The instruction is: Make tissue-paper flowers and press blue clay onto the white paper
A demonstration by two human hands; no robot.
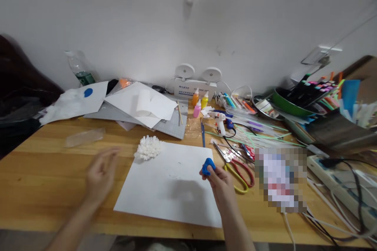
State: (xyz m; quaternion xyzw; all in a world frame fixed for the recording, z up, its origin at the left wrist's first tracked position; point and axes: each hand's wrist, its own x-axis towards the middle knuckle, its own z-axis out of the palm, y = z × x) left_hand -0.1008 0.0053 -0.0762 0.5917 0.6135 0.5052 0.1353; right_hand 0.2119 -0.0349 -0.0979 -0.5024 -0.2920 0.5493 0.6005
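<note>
My right hand (219,182) pinches a small lump of blue clay (208,166) over the right edge of a white sheet of paper (171,184) on the wooden table (44,172). My left hand (100,172) hovers left of the sheet, smeared by motion, with its fingers loosely curled and nothing visible in it. A white frilly clay piece (149,148) rests on the sheet's upper left corner.
Scissors with red and yellow handles (238,168) lie just right of my right hand. A glue gun (219,121), paint bottles (199,102), a blue brush (202,133), loose papers (141,104), a water bottle (80,68), a power strip (338,180) and cables crowd the back and right.
</note>
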